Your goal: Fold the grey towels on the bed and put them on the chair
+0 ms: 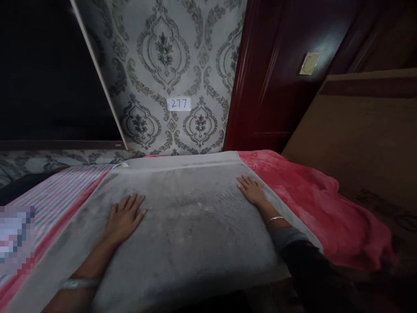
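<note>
A grey plush blanket lies spread out flat in front of me, with a paler grey border along its far edge. My left hand rests palm down on its left part, fingers spread. Toward the right edge of the blanket, my right hand also lies flat with its fingers apart. Neither hand grips anything. Beneath the grey blanket, a pink-red fleece blanket sticks out on the right. On the left, a striped cloth with a pink edge shows beside it.
Behind the blanket rises a patterned wall with a paper label reading 277. A large dark screen stands at the left. To the right are a dark red door and a big cardboard sheet or box.
</note>
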Available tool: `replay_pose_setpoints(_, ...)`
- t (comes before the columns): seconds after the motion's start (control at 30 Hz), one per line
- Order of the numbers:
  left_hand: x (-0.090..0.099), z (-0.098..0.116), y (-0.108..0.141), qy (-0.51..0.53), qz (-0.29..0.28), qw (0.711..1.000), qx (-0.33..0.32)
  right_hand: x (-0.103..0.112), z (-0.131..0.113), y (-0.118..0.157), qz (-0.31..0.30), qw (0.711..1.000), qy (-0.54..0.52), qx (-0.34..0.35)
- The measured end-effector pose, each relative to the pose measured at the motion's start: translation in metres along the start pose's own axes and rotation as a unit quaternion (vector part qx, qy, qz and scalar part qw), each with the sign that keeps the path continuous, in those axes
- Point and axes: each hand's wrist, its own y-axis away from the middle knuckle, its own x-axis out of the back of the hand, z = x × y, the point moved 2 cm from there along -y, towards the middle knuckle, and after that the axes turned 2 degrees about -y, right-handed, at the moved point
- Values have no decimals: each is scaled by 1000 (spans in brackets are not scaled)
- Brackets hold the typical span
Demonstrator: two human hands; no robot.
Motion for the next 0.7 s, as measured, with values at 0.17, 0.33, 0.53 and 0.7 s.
replay_pose_setpoints(0.17,-1,-3,-2,5,22,1000,-1,0,37,-15,-2,993,-10,-115)
replay_pose_setpoints(0.33,-8,-3,-1,5,57,998,1,5,-13,-34,52,997,-18,-48)
replay_pose_setpoints(0.53,-15,-11,-4,7,77,996,-52,2,-38,-65,-50,993,-37,99)
replay_pose_setpoints(0.7,-1,-31,-34,38,-29,994,-101,-30,25,-86,5,997,-49,56)
